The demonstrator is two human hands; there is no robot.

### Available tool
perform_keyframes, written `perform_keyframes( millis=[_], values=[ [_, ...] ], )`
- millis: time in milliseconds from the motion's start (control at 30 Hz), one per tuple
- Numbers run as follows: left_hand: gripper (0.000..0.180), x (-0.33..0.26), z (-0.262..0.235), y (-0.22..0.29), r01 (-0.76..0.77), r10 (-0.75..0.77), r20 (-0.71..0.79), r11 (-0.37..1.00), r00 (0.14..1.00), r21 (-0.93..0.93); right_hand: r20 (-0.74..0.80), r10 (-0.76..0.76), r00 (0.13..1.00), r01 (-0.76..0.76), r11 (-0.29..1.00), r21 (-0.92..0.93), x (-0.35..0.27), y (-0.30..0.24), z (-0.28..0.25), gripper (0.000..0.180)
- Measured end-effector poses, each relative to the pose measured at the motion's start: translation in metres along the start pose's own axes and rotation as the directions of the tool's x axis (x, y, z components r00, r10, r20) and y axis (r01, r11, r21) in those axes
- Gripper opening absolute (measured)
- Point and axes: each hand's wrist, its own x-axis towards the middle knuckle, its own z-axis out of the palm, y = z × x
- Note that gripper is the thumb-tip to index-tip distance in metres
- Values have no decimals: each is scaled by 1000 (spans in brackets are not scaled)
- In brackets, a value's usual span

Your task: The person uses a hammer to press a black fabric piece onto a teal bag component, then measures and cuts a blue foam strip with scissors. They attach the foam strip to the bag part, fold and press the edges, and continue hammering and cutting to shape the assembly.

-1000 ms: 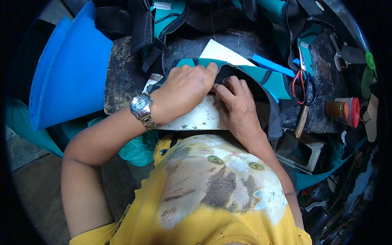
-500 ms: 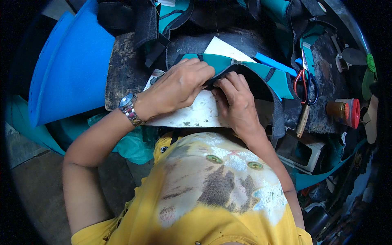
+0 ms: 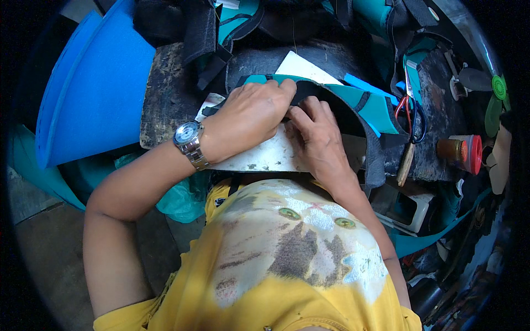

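My left hand [image 3: 248, 118], with a silver wristwatch [image 3: 189, 142] on the wrist, presses flat on a teal and black shoe-upper piece [image 3: 364, 107]. My right hand [image 3: 317, 140] sits beside it, fingertips pinching the black edge of the same piece. Both hands work over a pale scuffed slab [image 3: 265, 157] lying on the dark stained workbench [image 3: 165, 105]. The part of the piece under the palms is hidden.
A big blue foam sheet [image 3: 91, 94] stands at the left. Red-handled scissors [image 3: 406, 105] and a small jar with a red lid [image 3: 461, 151] lie at the right. Black and teal offcuts [image 3: 221, 27] pile up at the back. A white paper pattern [image 3: 301, 69] lies behind the hands.
My left hand has slid slightly toward the right over the piece; my right hand's fingers have shifted along the black edge. The piece stays on the slab.
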Motion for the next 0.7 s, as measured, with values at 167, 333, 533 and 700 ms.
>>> perform_keyframes(
  millis=[167, 333, 533, 700],
  values=[
    [22, -1, 1, 4, -41, 41, -11, 998, 999, 39, -51, -98, 994, 101, 993, 59, 3, 4, 7, 28],
    [21, 1, -9, -8, 117, -106, 96, 987, 990, -109, -62, -112, 992, 116, 991, 70, 6, 10, 13, 22],
    [29, -14, -5, -16, -104, 90, -99, 984, 991, -147, -131, -120, 984, 131, 988, 79, 7, 11, 15, 26],
    [27, -18, 2, -21, -93, 70, -102, 967, 992, -235, -136, -102, 985, 109, 993, 47, 6, 11, 17, 26]
  ],
)
